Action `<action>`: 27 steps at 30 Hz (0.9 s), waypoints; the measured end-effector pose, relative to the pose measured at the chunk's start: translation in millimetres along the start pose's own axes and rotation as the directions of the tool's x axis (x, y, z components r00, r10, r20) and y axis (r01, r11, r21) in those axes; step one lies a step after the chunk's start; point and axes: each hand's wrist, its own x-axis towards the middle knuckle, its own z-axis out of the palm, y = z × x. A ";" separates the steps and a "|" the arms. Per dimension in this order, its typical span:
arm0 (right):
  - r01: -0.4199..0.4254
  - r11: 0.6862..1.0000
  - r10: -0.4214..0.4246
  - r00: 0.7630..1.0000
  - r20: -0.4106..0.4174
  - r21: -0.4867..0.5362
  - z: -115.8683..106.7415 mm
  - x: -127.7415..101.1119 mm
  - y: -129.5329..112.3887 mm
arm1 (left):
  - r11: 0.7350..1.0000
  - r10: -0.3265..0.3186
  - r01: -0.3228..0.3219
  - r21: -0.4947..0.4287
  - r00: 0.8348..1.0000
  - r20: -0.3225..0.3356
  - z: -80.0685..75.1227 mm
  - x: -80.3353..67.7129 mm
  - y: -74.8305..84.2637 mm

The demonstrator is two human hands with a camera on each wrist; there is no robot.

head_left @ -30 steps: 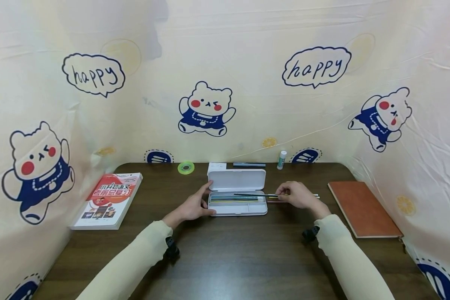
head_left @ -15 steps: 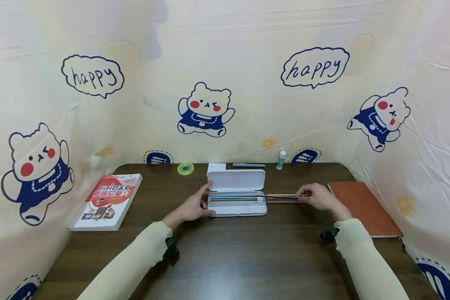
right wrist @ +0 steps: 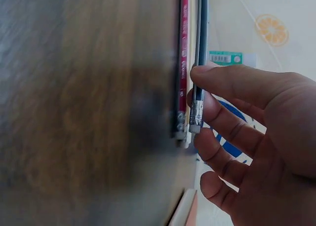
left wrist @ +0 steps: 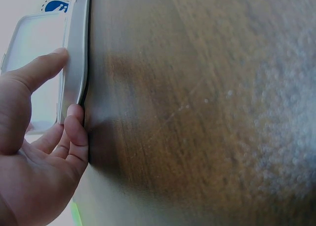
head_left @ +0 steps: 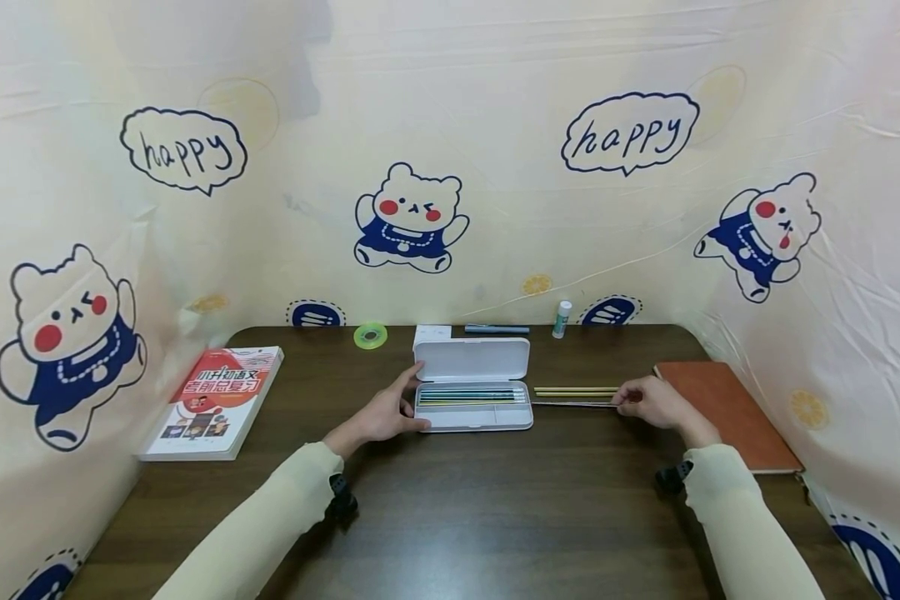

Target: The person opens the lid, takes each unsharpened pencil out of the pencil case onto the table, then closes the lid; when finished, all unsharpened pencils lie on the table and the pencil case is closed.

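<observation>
A white pencil case [head_left: 438,423] lies with its lid [head_left: 471,361] raised; several pencils [head_left: 468,394] rest inside. My left hand [head_left: 378,414] holds its left end, thumb at the front corner and a finger by the lid. In the left wrist view, the thumb presses the case wall [left wrist: 77,38] while the other fingers curl at its end. Right of the case, my right hand [head_left: 656,402] pinches a dark pencil [right wrist: 202,33] between thumb and fingers, close to its silver ferrule and white eraser. Beside it are a red pencil [right wrist: 184,63] and yellow pencils [head_left: 576,392].
A red-and-white book [head_left: 217,396] lies left and a brown notebook [head_left: 727,417] right, partly behind my right hand. Along the back edge are green tape [head_left: 371,336], a small white item [head_left: 432,332], a blue stick-like item [head_left: 497,330] and a glue stick [head_left: 562,319].
My right hand has moved right, drawing the dark pencil out from over the case and lowering it beside the pencils on the table. The left hand stays on the case.
</observation>
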 end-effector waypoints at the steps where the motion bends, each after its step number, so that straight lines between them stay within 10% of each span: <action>1: -0.004 1.000 0.004 1.000 0.000 -0.004 0.4 -0.3 1.2 | 1.000 0.002 -0.002 0.000 1.000 0.001 0.0 0.1 -0.2; 27: -0.037 0.999 0.038 0.997 -0.065 0.015 6.9 8.0 -6.8 | 1.000 -0.009 0.009 0.000 1.000 0.002 0.5 0.7 0.2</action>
